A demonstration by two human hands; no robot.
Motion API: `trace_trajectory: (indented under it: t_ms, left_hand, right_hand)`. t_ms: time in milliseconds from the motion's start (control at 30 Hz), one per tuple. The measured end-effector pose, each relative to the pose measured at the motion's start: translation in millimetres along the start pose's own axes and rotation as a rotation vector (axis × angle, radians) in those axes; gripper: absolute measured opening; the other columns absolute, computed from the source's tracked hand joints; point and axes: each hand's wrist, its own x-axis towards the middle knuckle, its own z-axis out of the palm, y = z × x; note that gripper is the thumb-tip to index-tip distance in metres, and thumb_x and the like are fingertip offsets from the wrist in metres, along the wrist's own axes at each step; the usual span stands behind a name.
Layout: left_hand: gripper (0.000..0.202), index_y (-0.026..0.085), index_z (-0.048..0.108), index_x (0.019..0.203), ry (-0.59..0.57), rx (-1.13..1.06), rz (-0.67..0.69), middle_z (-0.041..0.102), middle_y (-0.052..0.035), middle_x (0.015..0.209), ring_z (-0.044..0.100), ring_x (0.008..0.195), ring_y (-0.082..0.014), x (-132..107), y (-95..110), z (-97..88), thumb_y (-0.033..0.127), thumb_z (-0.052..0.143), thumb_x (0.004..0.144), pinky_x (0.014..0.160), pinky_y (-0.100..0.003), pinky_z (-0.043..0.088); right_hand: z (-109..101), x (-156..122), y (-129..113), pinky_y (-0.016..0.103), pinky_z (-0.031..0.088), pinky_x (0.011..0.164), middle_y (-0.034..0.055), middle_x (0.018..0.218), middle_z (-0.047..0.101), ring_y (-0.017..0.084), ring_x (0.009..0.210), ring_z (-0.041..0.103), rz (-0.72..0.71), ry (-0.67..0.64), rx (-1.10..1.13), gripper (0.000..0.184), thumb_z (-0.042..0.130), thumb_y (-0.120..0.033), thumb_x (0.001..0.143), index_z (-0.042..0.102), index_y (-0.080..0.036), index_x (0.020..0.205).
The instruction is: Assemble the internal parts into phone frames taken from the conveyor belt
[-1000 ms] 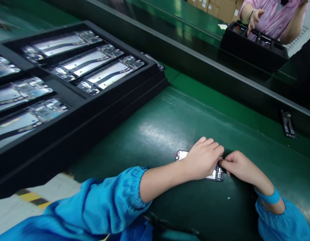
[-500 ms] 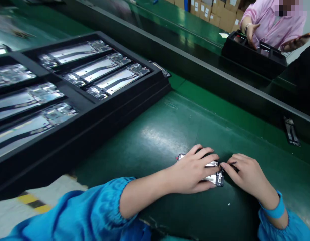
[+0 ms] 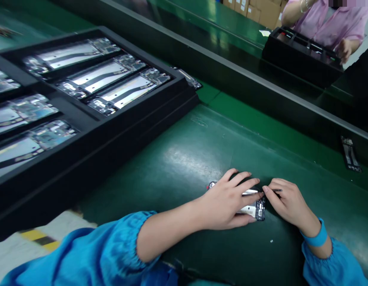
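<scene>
An opened phone body lies flat on the green work mat near the front. My left hand rests on top of it with fingers stretched over it, pressing it down. My right hand sits at the phone's right end, fingers pinched on a thin dark tool or strip whose tip meets the phone's edge. Both sleeves are blue.
A stack of black trays with several opened phones fills the left. A dark conveyor rail runs across the back. A loose part lies at the right. A person in pink works at another black tray at the far right.
My left hand's fingers have spread flatter over the phone. My right hand shifted slightly at the phone's right end. The far person's hands moved away from the tray's middle.
</scene>
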Motion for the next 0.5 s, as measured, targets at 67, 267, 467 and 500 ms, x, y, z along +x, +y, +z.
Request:
trace_trajectory:
  t_ms: [67,267,467,500]
  left_hand:
    - [0.049,0.025,0.058,0.135,-0.001,-0.006,-0.002,0.051,-0.0110,0.146,0.044,0.132,-0.0350,-0.4,-0.4,-0.1,0.053,0.056,0.095,0.105,-0.055,0.032]
    - [0.048,0.027,0.061,0.133,0.039,-0.017,-0.038,0.057,-0.0102,0.136,0.045,0.131,-0.0342,-2.4,1.4,1.8,0.055,0.058,0.093,0.106,-0.053,0.030]
    - [0.049,0.030,0.063,0.130,0.092,-0.030,-0.094,0.061,-0.0085,0.124,0.046,0.130,-0.0333,-2.9,3.8,7.3,0.058,0.061,0.089,0.105,-0.052,0.028]
    - [0.048,0.029,0.064,0.129,0.096,-0.019,-0.079,0.061,-0.0086,0.126,0.046,0.130,-0.0329,-2.8,3.7,8.0,0.057,0.060,0.090,0.105,-0.051,0.028]
  right_hand:
    - [0.4,0.9,0.8,0.031,0.035,0.065,0.0021,0.067,0.051,0.017,0.066,0.051,0.016,0.012,0.006,0.040,0.041,-0.028,0.108,0.050,-0.020,0.069]
    - [3.5,7.0,4.3,0.028,0.037,0.062,0.0021,0.063,0.057,0.017,0.062,0.056,0.266,0.040,0.073,0.047,0.048,-0.037,0.103,0.048,-0.021,0.059]
    - [0.9,8.4,7.4,0.024,0.037,0.048,0.0009,0.057,0.059,0.012,0.046,0.051,0.499,-0.060,0.426,0.047,0.052,-0.046,0.097,0.062,-0.019,0.059]
    - [0.0,8.2,7.8,0.023,0.035,0.045,0.0000,0.053,0.057,0.011,0.042,0.047,0.536,-0.109,0.472,0.046,0.052,-0.045,0.095,0.063,-0.018,0.059]
